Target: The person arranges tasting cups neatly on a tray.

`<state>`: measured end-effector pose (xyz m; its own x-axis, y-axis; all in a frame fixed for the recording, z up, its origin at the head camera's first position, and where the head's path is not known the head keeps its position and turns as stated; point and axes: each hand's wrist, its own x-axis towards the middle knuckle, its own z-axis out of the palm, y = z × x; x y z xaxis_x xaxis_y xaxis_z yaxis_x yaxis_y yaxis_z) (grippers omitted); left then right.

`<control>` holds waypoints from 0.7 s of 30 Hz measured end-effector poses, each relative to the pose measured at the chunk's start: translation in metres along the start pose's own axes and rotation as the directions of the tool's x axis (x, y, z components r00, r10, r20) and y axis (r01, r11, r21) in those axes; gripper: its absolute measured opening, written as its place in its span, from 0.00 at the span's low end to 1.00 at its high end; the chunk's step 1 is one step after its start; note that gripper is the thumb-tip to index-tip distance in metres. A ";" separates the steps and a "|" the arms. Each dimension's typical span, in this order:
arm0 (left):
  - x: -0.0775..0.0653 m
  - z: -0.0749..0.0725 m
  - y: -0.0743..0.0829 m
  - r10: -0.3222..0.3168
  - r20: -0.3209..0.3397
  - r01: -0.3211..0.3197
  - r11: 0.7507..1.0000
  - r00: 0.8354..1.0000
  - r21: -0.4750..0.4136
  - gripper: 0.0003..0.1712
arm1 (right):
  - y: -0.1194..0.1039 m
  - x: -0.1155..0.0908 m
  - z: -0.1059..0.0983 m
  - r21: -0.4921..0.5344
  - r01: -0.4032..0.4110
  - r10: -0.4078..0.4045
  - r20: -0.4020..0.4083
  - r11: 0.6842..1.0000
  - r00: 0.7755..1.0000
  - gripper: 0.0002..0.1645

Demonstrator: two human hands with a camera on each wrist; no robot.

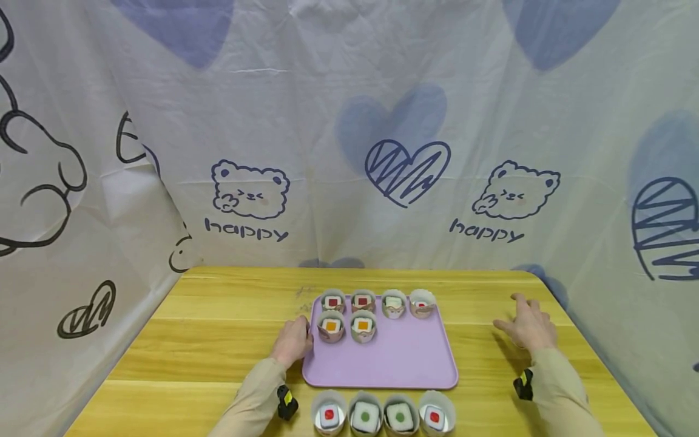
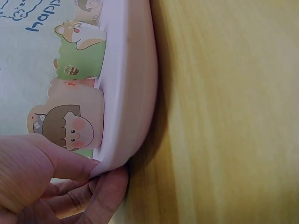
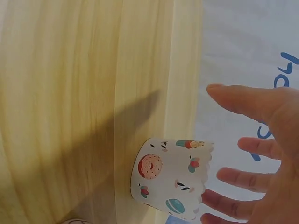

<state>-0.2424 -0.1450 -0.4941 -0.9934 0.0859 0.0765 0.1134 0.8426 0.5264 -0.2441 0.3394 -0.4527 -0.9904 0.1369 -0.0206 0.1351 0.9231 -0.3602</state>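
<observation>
1. The lilac tray (image 1: 409,361) lies on the middle of the bench (image 1: 229,328).
2. The person's left hand (image 1: 293,343) pinches the tray's left rim, thumb above and fingers curled beneath.
3. Six filled paper cups stand on the tray: along the far edge, two with dark red squares (image 1: 333,302), one with a pale filling (image 1: 394,304) and one with a red centre (image 1: 422,304); nearer, two with orange squares (image 1: 330,326).
4. The right hand (image 1: 528,328) is spread wide beyond the tray's right side, holding nothing. A doughnut-print paper cup (image 3: 170,179) stands by its fingertips; whether they touch is hard to tell.
5. Before the tray, four cups form a row: red-centred ones (image 1: 329,416) outside, green-dotted ones (image 1: 365,417) between.
6. A printed cloth (image 1: 327,121) hangs behind.
</observation>
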 end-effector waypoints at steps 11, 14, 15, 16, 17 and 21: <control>-0.002 0.000 0.000 0.020 -0.027 -0.019 1.000 0.999 0.010 0.05 | 0.006 0.011 0.001 -0.032 -0.012 0.014 0.037 0.999 0.999 0.44; -0.002 -0.001 0.001 0.014 -0.020 -0.014 1.000 1.000 0.005 0.05 | 0.010 0.014 0.002 -0.050 -0.006 0.009 0.058 0.999 0.998 0.41; -0.002 -0.001 0.001 0.011 -0.016 -0.011 1.000 1.000 0.003 0.06 | 0.011 0.015 0.001 -0.055 -0.005 0.009 0.070 0.998 0.998 0.40; -0.002 -0.001 0.001 0.008 -0.013 -0.008 1.000 1.000 0.003 0.06 | 0.013 0.015 0.001 -0.060 -0.004 0.009 0.083 0.998 0.997 0.39; -0.002 -0.001 0.001 0.006 -0.011 -0.006 1.000 1.000 0.002 0.06 | 0.014 0.015 0.001 -0.062 -0.005 0.011 0.098 0.998 0.995 0.39; -0.002 -0.001 0.001 -0.008 0.002 0.008 1.000 1.000 -0.004 0.05 | 0.018 0.015 0.001 -0.054 -0.009 0.017 0.149 0.998 0.989 0.37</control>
<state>-0.2405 -0.1444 -0.4927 -0.9943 0.0798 0.0708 0.1053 0.8412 0.5303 -0.2572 0.3574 -0.4603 -0.9813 0.0978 -0.1658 0.1458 0.9399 -0.3088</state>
